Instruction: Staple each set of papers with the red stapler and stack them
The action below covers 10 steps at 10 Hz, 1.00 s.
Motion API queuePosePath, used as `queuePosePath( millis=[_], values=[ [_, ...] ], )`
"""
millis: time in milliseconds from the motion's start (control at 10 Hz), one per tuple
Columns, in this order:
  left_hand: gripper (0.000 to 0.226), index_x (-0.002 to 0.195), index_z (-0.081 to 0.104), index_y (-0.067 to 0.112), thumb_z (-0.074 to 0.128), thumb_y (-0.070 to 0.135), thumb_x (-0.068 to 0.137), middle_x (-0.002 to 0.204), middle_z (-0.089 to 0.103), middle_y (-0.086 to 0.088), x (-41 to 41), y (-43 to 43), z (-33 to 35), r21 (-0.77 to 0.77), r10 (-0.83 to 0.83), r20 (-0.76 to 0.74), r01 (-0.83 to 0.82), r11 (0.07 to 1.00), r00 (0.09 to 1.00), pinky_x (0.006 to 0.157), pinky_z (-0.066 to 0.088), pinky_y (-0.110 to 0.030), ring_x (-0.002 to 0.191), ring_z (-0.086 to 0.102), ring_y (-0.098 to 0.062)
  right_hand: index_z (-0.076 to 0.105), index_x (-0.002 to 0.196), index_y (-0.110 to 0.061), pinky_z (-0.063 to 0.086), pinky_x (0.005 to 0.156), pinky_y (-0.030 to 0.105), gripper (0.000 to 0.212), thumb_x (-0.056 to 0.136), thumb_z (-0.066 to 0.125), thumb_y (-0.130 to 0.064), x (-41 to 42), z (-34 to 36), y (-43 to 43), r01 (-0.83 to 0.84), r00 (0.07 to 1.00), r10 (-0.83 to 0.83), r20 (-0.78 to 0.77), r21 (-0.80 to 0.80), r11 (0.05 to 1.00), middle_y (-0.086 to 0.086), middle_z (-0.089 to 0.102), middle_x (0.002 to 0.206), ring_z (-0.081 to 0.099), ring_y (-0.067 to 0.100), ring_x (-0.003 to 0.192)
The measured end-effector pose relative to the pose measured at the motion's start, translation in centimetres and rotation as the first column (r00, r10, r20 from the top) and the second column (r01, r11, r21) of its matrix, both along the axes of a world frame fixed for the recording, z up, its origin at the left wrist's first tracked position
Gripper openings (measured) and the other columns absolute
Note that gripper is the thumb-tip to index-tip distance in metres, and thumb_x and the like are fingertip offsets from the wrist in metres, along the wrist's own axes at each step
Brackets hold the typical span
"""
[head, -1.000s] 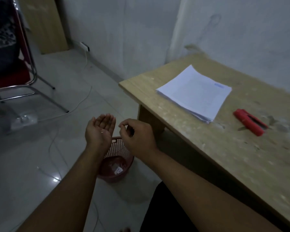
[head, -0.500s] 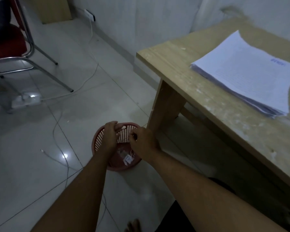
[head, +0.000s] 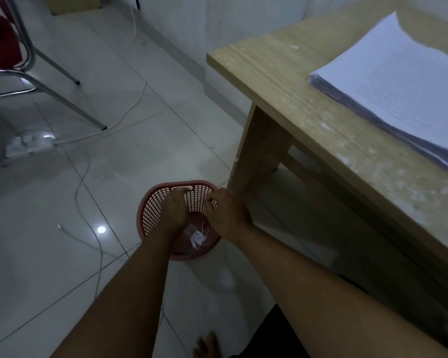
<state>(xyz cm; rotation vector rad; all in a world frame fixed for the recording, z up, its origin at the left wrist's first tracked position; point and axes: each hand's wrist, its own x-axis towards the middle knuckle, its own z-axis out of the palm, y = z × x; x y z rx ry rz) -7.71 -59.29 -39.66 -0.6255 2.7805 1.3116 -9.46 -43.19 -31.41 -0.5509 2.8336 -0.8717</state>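
The stack of white printed papers lies on the wooden table at the upper right. The red stapler is out of view. Both my hands are down over a red mesh wastebasket on the floor beside the table leg. My left hand is turned palm down inside the basket's mouth, fingers pointing downward. My right hand hovers at the basket's right rim with its fingers curled; nothing shows between them. Small white paper scraps lie in the basket's bottom.
A metal-framed chair with a red seat stands at the upper left. A white power strip and loose white cables trail over the tiled floor. My bare foot shows at the bottom edge.
The view tilted down from the table toward the floor. Both hands dropped to the wastebasket, and my left hand turned from palm up to palm down over it.
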Motion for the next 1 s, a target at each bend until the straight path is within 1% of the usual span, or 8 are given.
queuePosePath(
  millis=[100, 400, 500, 600, 700, 800, 900, 1000],
  values=[
    [0.03, 0.111, 0.072, 0.013, 0.042, 0.02, 0.108, 0.096, 0.077, 0.0, 0.4, 0.2, 1.8, 0.147, 0.13, -0.081, -0.117, 0.982, 0.988, 0.079, 0.06, -0.036, 0.083, 0.073, -0.011, 0.079, 0.103, -0.011, 0.057, 0.08, 0.033, 0.019, 0.103, 0.061, -0.018, -0.2, -0.1, -0.2, 0.055, 0.996, -0.052, 0.072, -0.033, 0.998, 0.008, 0.074, 0.106, 0.068, 0.023, 0.097],
    [0.047, 0.074, 0.07, 0.007, 0.038, 0.03, 0.1, 0.07, 0.065, -0.006, 2.2, 2.7, 7.0, -0.118, 0.317, -0.042, -0.32, 0.94, 0.947, 0.062, 0.044, -0.033, 0.069, 0.062, -0.026, 0.079, 0.097, -0.011, 0.06, 0.073, 0.029, 0.013, 0.097, 0.067, -0.009, 0.8, 1.9, 0.5, 0.139, 0.978, -0.125, 0.167, -0.08, 0.987, 0.008, 0.076, 0.104, 0.072, 0.025, 0.098],
    [0.044, 0.092, 0.075, 0.012, 0.038, 0.035, 0.099, 0.091, 0.073, -0.01, 2.7, 2.9, 8.4, -0.331, 0.228, -0.002, -0.216, 0.919, 0.974, 0.073, 0.051, -0.036, 0.082, 0.064, -0.027, 0.065, 0.142, -0.01, 0.055, 0.108, 0.044, 0.047, 0.097, 0.06, 0.002, 0.7, 2.4, 0.8, -0.016, 0.955, 0.02, 0.295, -0.016, 1.0, 0.016, 0.062, 0.145, 0.058, 0.035, 0.134],
    [0.048, 0.139, 0.059, 0.023, 0.047, 0.046, 0.099, 0.15, 0.046, -0.018, 3.1, 2.6, 7.8, -0.343, 0.092, 0.224, -0.01, 0.939, 0.97, 0.114, 0.032, -0.055, 0.139, 0.039, -0.04, 0.007, 0.17, -0.017, 0.025, 0.129, 0.053, 0.095, 0.096, 0.066, -0.009, 1.3, 3.4, 1.1, -0.24, 0.859, 0.204, 0.47, 0.019, 0.971, 0.01, 0.01, 0.177, 0.01, 0.032, 0.163],
    [0.078, 0.158, 0.038, 0.03, 0.026, 0.072, 0.093, 0.169, 0.024, -0.011, 3.6, 1.3, 6.9, -0.238, -0.002, 0.407, 0.108, 0.965, 0.914, 0.124, 0.011, -0.064, 0.156, 0.013, -0.038, 0.0, 0.169, -0.02, 0.013, 0.132, 0.053, 0.091, 0.102, 0.062, -0.027, 1.9, 5.1, 1.2, -0.298, 0.853, 0.222, 0.473, 0.092, 0.95, 0.007, -0.003, 0.178, -0.003, 0.03, 0.164],
    [0.053, 0.141, 0.062, 0.019, 0.037, 0.05, 0.106, 0.148, 0.056, -0.014, 4.7, 2.1, 9.4, -0.338, 0.006, 0.22, 0.07, 0.938, 0.975, 0.116, 0.03, -0.054, 0.14, 0.046, -0.037, 0.022, 0.168, -0.016, 0.025, 0.13, 0.047, 0.073, 0.105, 0.057, -0.025, 2.7, 6.7, 1.5, -0.209, 0.865, 0.179, 0.468, 0.013, 0.978, 0.006, 0.02, 0.175, 0.019, 0.03, 0.161],
    [0.042, 0.105, 0.077, 0.012, 0.042, 0.036, 0.103, 0.105, 0.075, -0.011, 6.9, 4.7, 12.2, -0.283, 0.094, -0.122, -0.125, 0.951, 0.988, 0.094, 0.051, -0.047, 0.101, 0.067, -0.031, 0.048, 0.156, -0.012, 0.041, 0.121, 0.044, 0.053, 0.104, 0.057, -0.017, 4.5, 8.8, 2.6, -0.118, 0.935, 0.126, 0.331, -0.045, 0.992, 0.01, 0.048, 0.16, 0.046, 0.029, 0.147],
    [0.047, 0.093, 0.071, 0.016, 0.032, 0.041, 0.102, 0.093, 0.072, -0.005, 8.0, 6.8, 13.2, -0.14, 0.186, -0.276, -0.231, 0.963, 0.943, 0.085, 0.053, -0.047, 0.089, 0.065, -0.026, 0.074, 0.125, -0.008, 0.054, 0.104, 0.042, 0.03, 0.102, 0.055, -0.012, 5.8, 10.6, 3.4, -0.091, 0.976, 0.119, 0.184, -0.154, 0.984, 0.012, 0.073, 0.128, 0.067, 0.029, 0.117]
  ],
)
